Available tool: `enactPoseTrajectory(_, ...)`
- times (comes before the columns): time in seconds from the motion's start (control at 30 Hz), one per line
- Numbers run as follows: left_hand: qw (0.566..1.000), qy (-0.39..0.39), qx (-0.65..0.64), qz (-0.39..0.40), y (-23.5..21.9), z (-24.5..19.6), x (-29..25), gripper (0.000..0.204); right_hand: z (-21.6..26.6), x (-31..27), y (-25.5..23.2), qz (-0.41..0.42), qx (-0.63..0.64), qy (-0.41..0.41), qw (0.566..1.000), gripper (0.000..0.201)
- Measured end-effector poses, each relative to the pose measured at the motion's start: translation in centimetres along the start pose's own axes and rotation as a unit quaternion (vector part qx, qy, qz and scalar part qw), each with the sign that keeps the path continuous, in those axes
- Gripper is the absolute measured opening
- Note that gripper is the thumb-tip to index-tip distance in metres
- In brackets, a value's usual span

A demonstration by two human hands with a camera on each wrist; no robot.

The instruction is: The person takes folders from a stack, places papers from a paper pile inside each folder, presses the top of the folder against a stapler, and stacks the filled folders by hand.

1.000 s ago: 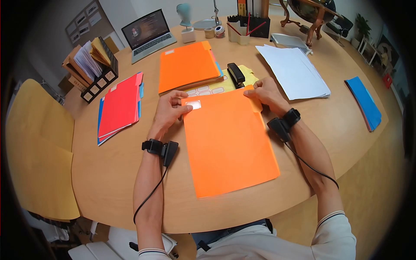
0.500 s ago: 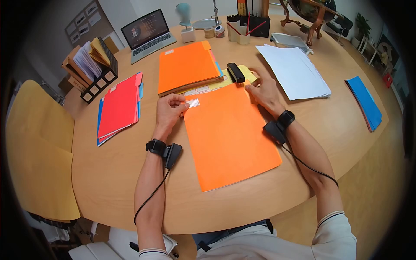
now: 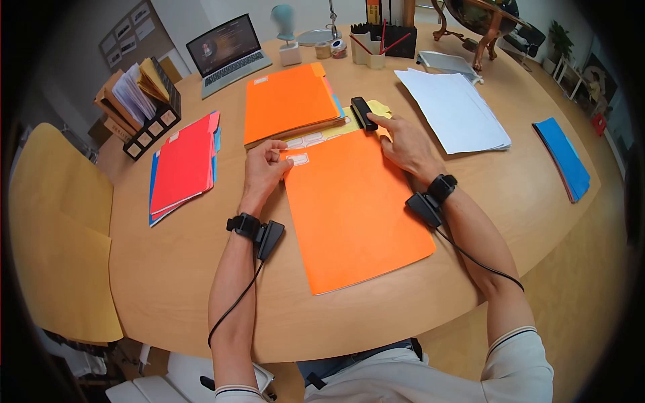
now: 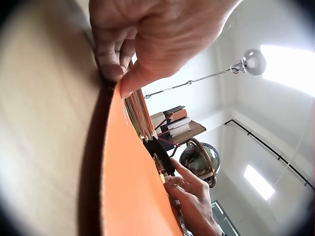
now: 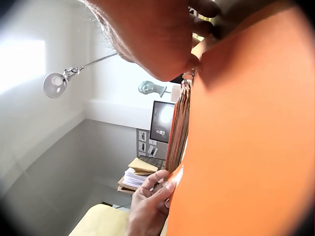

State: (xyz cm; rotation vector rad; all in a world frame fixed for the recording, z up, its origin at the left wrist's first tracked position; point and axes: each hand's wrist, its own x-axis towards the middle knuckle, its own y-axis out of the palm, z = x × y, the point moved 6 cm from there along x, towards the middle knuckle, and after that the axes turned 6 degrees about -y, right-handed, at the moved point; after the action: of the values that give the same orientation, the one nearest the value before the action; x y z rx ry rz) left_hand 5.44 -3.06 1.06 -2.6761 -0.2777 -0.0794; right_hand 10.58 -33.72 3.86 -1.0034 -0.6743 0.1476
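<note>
A large orange folder lies in front of the person, with a white label at its top left. My left hand pinches that corner between thumb and fingers. A black stapler stands at the folder's top edge, over yellow label sheets. With its index finger extended, my right hand touches the stapler's near end. Its thumb is by the folder's top right edge; in the right wrist view this hand hides the contact. Whether folder lies between the stapler's jaws cannot be told.
Another orange folder stack lies beyond the left hand. Red folders and a file rack are at left, white papers and blue folders at right. Behind stand a laptop and pen holder.
The orange folder has shifted slightly away from the person, towards the stapler. My right hand has let go of its top right corner and moved its index finger onto the stapler.
</note>
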Motion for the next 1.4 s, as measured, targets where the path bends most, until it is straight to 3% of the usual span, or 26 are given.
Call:
enactPoseTrajectory(0.27, 0.996, 0.025, 0.068, -0.052, 0.1, 1.3, 1.1, 0.027, -0.4, -0.4, -0.2, -0.026, 0.016, -0.012, 0.999, 0.058)
enactPoseTrajectory(0.43, 0.993, 0.036, 0.017, -0.108, 0.2, 1.5, 0.7, 0.022, -2.5, -0.7, 0.6, -0.031, 0.141, 0.108, 0.984, 0.063)
enactPoseTrajectory(0.57, 0.990, 0.061, 0.035, -0.125, 0.3, 1.0, 0.4, 0.015, -3.9, -0.5, 1.6, -0.014, 0.145, 0.112, 0.983, 0.059)
enactPoseTrajectory(0.63, 0.987, 0.072, 0.067, -0.129, 0.3, 0.5, 0.4, 0.013, -4.3, -0.4, 2.0, 0.003, 0.162, 0.133, 0.978, 0.047)
enactPoseTrajectory(0.67, 0.987, 0.065, 0.087, -0.118, 0.5, 0.4, 0.4, 0.012, -4.1, -0.5, 1.5, 0.003, 0.161, 0.131, 0.978, 0.047)
enactPoseTrajectory(0.73, 0.986, 0.060, 0.107, -0.110, 0.1, 0.1, 0.3, 0.012, -3.8, -0.7, 0.7, 0.025, 0.255, 0.144, 0.956, 0.027)
enactPoseTrajectory(0.77, 0.999, 0.020, 0.008, -0.049, 0.1, 0.3, 0.1, 0.011, -3.9, -0.7, 0.0, 0.025, 0.254, 0.142, 0.956, 0.027)
enactPoseTrajectory(0.8, 0.996, -0.018, -0.091, 0.013, 0.2, 0.4, -0.1, 0.010, -4.1, -0.9, 0.1, 0.063, 0.324, 0.176, 0.927, 0.021)
enactPoseTrajectory(0.83, 0.996, -0.017, -0.091, 0.010, -0.5, 0.0, -0.6, 0.010, -4.2, -1.1, 0.2, 0.100, 0.392, 0.208, 0.891, 0.017)
enactPoseTrajectory(0.9, 0.980, -0.071, -0.162, 0.094, -0.7, -0.4, -1.7, 0.010, -3.9, -1.1, -0.5, 0.111, 0.426, 0.198, 0.876, 0.018)
enactPoseTrajectory(0.97, 0.984, -0.070, -0.099, 0.128, -0.7, -1.0, -2.0, 0.011, -3.6, -1.4, -0.4, 0.190, 0.450, 0.187, 0.852, 0.024)
enactPoseTrajectory(1.03, 0.983, -0.069, -0.037, 0.164, -0.2, -1.5, -2.2, 0.013, -3.2, -1.4, -0.3, 0.200, 0.426, 0.186, 0.862, 0.027)
enactPoseTrajectory(1.1, 0.980, -0.057, 0.068, 0.178, 0.5, -2.2, -2.2, 0.014, -3.1, -1.2, -0.2, 0.208, 0.345, 0.163, 0.900, 0.029)
enactPoseTrajectory(1.33, 0.980, -0.070, 0.046, 0.178, 0.2, -1.7, -2.2, 0.012, -3.8, -1.3, 0.2, 0.244, 0.339, 0.153, 0.896, 0.028)
enactPoseTrajectory(1.4, 0.977, -0.085, -0.017, 0.193, 0.0, -1.0, -2.0, 0.029, -3.7, -1.5, -0.2, 0.223, 0.367, 0.176, 0.886, 0.026)
